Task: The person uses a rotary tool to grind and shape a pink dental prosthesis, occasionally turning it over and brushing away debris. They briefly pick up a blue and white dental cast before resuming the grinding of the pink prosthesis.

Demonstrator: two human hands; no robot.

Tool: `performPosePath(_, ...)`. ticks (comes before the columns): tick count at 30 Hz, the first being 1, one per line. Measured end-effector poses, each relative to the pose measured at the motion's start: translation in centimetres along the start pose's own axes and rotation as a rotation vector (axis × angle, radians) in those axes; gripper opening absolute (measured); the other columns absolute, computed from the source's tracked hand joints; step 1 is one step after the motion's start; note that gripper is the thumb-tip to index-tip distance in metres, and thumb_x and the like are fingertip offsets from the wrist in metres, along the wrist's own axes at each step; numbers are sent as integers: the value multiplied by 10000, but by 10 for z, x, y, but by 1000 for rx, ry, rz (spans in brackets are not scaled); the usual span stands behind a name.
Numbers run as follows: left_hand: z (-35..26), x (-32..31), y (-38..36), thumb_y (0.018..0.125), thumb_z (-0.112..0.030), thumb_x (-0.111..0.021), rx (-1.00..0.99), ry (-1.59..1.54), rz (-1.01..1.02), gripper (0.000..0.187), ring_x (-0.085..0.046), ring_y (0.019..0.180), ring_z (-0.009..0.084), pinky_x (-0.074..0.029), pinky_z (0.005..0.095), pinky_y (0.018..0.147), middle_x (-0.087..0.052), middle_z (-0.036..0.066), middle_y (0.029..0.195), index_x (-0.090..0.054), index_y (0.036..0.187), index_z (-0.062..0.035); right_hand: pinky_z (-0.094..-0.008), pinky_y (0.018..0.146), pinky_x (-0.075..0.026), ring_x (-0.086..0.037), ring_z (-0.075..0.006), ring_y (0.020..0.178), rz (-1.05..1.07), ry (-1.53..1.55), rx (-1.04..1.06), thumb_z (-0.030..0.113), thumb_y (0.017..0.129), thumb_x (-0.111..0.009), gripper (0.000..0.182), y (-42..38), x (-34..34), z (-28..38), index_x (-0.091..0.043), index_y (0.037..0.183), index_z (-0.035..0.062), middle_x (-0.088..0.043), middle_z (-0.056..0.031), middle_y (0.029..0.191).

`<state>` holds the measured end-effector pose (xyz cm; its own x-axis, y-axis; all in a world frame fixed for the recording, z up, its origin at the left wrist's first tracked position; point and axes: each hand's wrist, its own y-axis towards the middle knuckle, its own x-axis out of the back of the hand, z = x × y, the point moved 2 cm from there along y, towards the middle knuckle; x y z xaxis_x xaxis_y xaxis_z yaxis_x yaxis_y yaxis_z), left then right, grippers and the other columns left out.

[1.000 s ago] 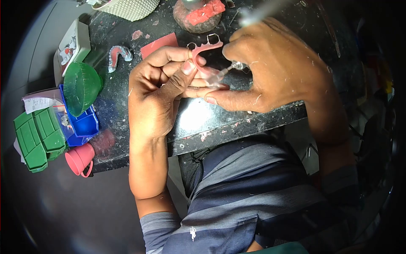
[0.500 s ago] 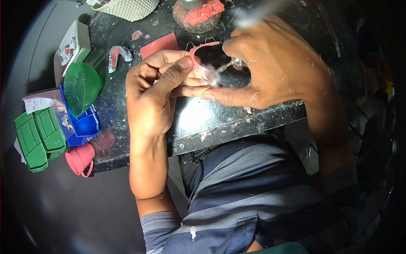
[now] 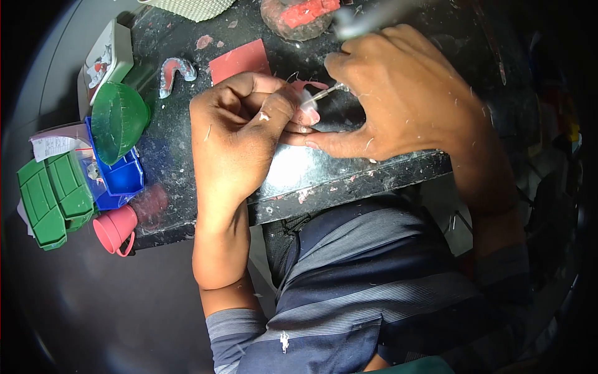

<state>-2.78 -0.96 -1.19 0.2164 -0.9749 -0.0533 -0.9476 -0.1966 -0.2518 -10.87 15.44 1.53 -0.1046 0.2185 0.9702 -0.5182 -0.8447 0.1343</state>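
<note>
My left hand (image 3: pixel 243 131) is closed on a pink acrylic denture plate (image 3: pixel 306 115) with thin wire clasps; the fingers hide part of it. My right hand (image 3: pixel 405 100) grips a rotary handpiece (image 3: pixel 344 86), largely hidden behind the fingers. Its thin metal shank points left, and the blurred tip meets the plate's surface. The right thumb stretches left and its tip rests against the left fingers. Beyond the left hand lies a flat pink wax sheet (image 3: pixel 242 60) on the dark table.
A horseshoe-shaped dental piece (image 3: pixel 174 76) lies left of the wax sheet. Along the left stand a green bowl (image 3: pixel 118 121), blue bin (image 3: pixel 126 179), green bins (image 3: pixel 53 199), white tray (image 3: pixel 117 59) and pink cup (image 3: pixel 115 229). Shavings dot the black table (image 3: pixel 349 184).
My left hand has rolled and shifted slightly right, tilting the denture plate so less of its arch shows. The handpiece tip has moved up a little, staying against the plate.
</note>
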Motion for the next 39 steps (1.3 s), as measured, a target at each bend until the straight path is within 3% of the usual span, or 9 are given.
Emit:
performPosePath(18,1,3,0,947,56,-576,-56,0,1,107,-718,678,212,-634,317,642,-716,192,819,-633,958,146,-426,774,-482,-636,-337,750,83,-68,-64,678,706,-737,703,-6,1,8,-706,722,-23,-658,-183,767)
performPosePath(21,0,6,3,965,41,-579,-76,-106,67,116,-727,702,231,-639,337,675,-721,192,834,-630,992,142,-437,792,-486,-645,-340,780,111,-19,-76,637,689,-767,669,-4,0,3,-715,775,-24,-666,-193,793)
performPosePath(23,0,5,3,970,32,-581,-90,-119,70,124,-731,727,241,-641,348,691,-723,194,847,-626,1012,139,-439,837,-493,-655,-352,815,-144,-35,8,547,668,-807,606,-6,0,1,-716,831,-29,-678,-195,825)
performPosePath(26,2,5,5,979,20,-577,-138,-163,98,139,-738,773,258,-643,364,717,-725,200,875,-616,1050,132,-434,882,-493,-667,-356,855,67,125,-193,471,650,-827,558,2,12,6,-716,855,-36,-682,-196,834)
performPosePath(30,2,6,6,989,15,-560,-209,-265,160,149,-742,819,277,-646,383,730,-725,210,911,-602,1079,126,-430,883,-500,-672,-354,876,-91,113,-143,426,656,-823,526,1,12,4,-710,867,-42,-682,-206,847)
performPosePath(32,2,6,6,989,11,-561,-197,-304,164,153,-742,822,281,-648,389,728,-725,210,916,-598,1086,124,-443,852,-510,-671,-352,866,236,420,-282,399,654,-820,505,9,16,0,-711,872,-43,-677,-202,811)
performPosePath(36,6,8,8,989,7,-562,-158,-357,165,159,-744,832,305,-652,402,717,-724,215,931,-592,1101,116,-435,768,-533,-669,-339,770,359,320,-244,386,648,-816,489,11,15,-1,-707,853,-44,-669,-175,740)
performPosePath(38,7,7,8,991,5,-559,-155,-356,172,161,-745,831,310,-653,401,715,-724,217,930,-591,1104,114,-430,722,-530,-664,-326,725,-53,181,-8,401,644,-813,479,12,19,4,-700,784,-43,-649,-148,682)
performPosePath(39,7,6,9,992,3,-556,-150,-356,178,162,-746,830,314,-654,399,712,-724,219,930,-590,1107,113,-430,722,-530,-664,-326,725,-54,180,-9,401,644,-813,479,8,15,2,-700,784,-43,-649,-148,682)
